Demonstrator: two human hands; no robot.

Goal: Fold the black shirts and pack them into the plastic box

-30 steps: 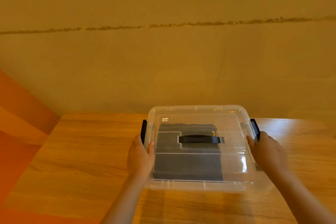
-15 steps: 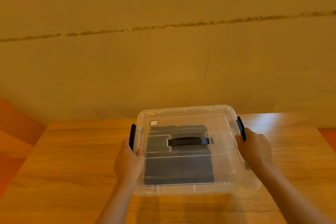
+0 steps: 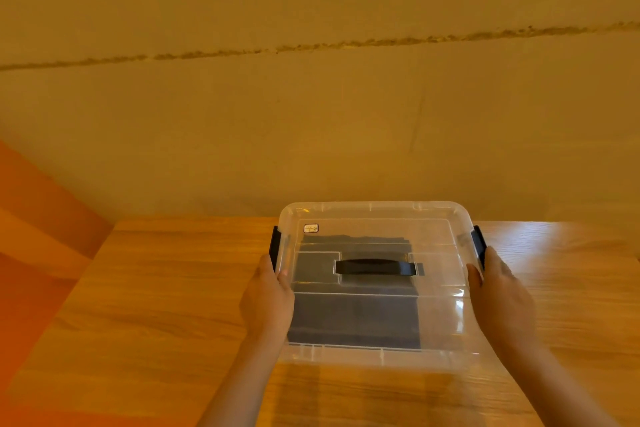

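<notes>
Since half a second ago, nothing has really moved: both hands keep their places on the plastic box (image 3: 375,288). It lies between them on the tabletop (image 3: 156,305), lid on, black shirts (image 3: 356,315) folded inside. Left hand (image 3: 266,302) and right hand (image 3: 498,302) grip its sides below the black latches (image 3: 479,248). If one latch is not fully closed, I think the lid may pop open when lifted.

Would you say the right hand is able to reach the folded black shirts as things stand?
Probably not: the clear plastic lid covers the clear plastic box, sealing the folded black shirts beneath, and the right hand grips the box's side.
</notes>
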